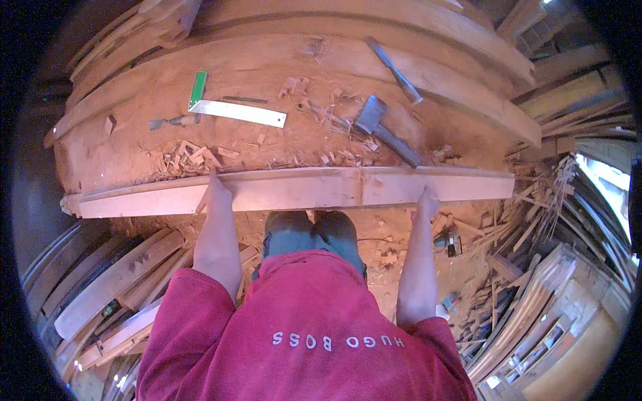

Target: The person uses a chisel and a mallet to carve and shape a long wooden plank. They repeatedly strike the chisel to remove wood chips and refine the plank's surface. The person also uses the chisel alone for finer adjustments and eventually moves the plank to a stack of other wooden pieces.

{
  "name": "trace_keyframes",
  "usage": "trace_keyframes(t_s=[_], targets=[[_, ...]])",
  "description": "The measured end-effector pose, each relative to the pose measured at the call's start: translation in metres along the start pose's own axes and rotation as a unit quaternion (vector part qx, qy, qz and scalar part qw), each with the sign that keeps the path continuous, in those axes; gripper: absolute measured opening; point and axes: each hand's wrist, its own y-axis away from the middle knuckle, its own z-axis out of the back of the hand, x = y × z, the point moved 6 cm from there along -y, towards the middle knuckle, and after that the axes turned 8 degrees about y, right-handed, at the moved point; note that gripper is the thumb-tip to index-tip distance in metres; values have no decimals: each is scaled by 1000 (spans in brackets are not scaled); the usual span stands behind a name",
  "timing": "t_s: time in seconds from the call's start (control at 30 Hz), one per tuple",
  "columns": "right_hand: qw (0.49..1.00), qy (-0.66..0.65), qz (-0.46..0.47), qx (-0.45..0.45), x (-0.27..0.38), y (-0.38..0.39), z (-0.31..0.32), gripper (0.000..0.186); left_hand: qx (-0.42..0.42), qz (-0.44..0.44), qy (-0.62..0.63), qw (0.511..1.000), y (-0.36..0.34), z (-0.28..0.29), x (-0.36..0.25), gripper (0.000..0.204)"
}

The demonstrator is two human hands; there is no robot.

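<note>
A long, pale wooden board (294, 192) lies crosswise along the near edge of the workbench, in front of my legs. My left hand (215, 194) is closed on it left of the middle, with a finger over the top edge. Towards its right end my right hand (426, 202) grips the same board; its fingers are partly hidden. Just beyond my left hand is a heap of wood chips (190, 157). A hammer-like tool (386, 130) with a broad dark head lies beyond the board, its handle end near my right hand.
On the workbench (254, 57) lie a try square (237, 112) with a green stock, a thin dark stick (244, 99), a chisel-like tool (396, 70) and a dark metal piece (174, 121). Stacked timber (120, 281) stands left; more planks (535, 307) and scraps crowd the right. A power tool (449, 240) sits lower right.
</note>
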Motion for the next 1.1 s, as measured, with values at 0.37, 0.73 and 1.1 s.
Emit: trace_keyframes(t_s=[0.37, 0.73, 1.1], targets=[[994, -110, -26, -8, 17, -8, -17, 70, -249, -103, -88, 959, 70, 13, -30, 49], [903, -331, -171, 212, -16, 33, 78, 106, 2, -116, -23, 993, 170, 63, -12, 59], [792, -581, 137, 126, 22, -17, 256, 60, 142, -312, 247, 906, 336, 78, 41, 93]])
